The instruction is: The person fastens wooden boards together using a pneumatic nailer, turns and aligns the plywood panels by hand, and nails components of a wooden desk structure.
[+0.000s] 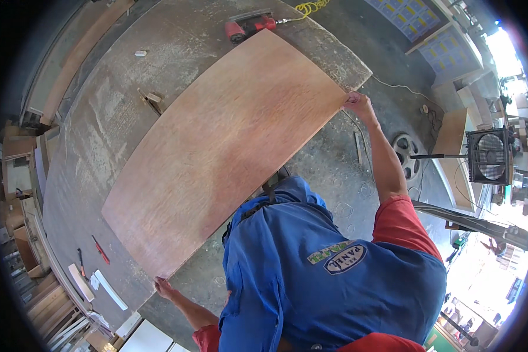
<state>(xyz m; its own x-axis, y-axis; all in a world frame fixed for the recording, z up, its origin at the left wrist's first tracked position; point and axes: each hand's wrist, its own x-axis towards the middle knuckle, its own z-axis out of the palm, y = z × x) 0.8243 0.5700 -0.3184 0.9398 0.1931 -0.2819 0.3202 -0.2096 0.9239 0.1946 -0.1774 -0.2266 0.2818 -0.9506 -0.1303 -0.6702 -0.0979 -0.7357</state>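
Note:
A large reddish plywood panel [229,152] lies along the front edge of a worn, stained workbench [94,146]. My left hand [163,286] has its fingers closed on the panel's near-left corner. My right hand [358,101] grips the far-right corner, arm stretched out. A red air nail gun [250,27] with a yellow coiled hose [311,8] lies just beyond the panel's far end. Left of the panel are a small wood piece [154,97], a red-handled tool [100,249], a dark-bladed tool [82,264] and pale strips [111,290]. My body in a blue apron is against the bench side.
Stacked boards [23,229] line the left. At right are a fan [488,155] on a pole, a round spoked base [405,146], a leaning board [450,135] and a metal beam [469,220]. Cables [413,89] trail over the concrete floor [328,164]. Panels with label sheets stand top right.

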